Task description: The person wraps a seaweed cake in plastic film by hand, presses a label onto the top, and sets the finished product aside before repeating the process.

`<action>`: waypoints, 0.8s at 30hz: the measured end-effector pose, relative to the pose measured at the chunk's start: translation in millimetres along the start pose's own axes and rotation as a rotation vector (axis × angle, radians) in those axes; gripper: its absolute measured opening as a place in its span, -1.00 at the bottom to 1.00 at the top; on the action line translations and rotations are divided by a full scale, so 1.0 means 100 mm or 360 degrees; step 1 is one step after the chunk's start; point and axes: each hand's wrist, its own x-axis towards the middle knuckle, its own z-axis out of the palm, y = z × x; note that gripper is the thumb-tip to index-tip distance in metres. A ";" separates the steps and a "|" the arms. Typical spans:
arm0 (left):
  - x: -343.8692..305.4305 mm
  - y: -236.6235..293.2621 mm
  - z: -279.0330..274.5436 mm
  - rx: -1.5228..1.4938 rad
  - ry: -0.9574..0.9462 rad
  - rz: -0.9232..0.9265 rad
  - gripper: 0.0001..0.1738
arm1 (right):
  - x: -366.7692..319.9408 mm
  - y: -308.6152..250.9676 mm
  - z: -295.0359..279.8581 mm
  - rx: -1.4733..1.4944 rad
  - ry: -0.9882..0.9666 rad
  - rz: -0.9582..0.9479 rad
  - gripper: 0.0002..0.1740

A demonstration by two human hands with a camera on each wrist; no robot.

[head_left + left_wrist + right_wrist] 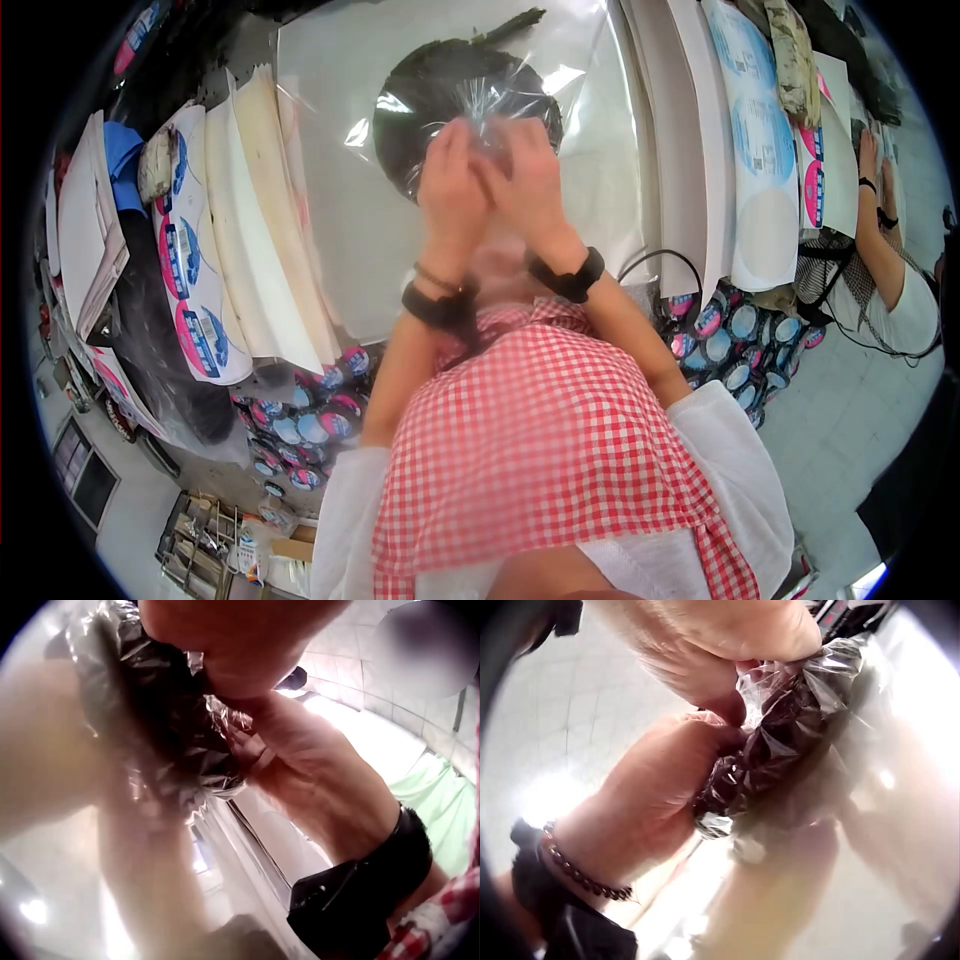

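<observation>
A dark, round, flat bundle (420, 90) in clear plastic film lies on a pale sheet, a dark strip sticking out at its top. Both hands meet at its near edge, where the film is gathered in creases. The left hand (452, 185) and the right hand (530, 180) pinch the film close together, thumbs near each other. In the left wrist view the crinkled wrapped bundle (165, 697) lies beside the fingers. The right wrist view shows the bundle's film (780, 742) bunched under the thumbs; some fingertips are hidden.
Stacks of paper sheets (255, 210) stand at the left, and printed plastic packaging (765, 150) at the right. A black cable (680, 255) curves beside the right wrist. Another person's arm (875, 240) is at the far right. The work surface is shiny and pale (340, 250).
</observation>
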 end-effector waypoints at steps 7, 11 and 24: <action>0.06 0.06 -0.03 0.0445 0.0210 0.0042 -0.65 | 0.09 0.20 0.07 -0.0466 0.0240 -0.0379 -0.51; 0.10 0.01 -0.08 0.0219 0.0136 -0.0117 -0.60 | 0.17 0.17 0.02 -0.0318 0.0045 -0.0251 -0.49; 0.60 -0.01 -0.46 0.0570 -0.0095 0.0487 -0.57 | 0.58 0.17 -0.10 -0.0723 0.0022 -0.0745 -0.58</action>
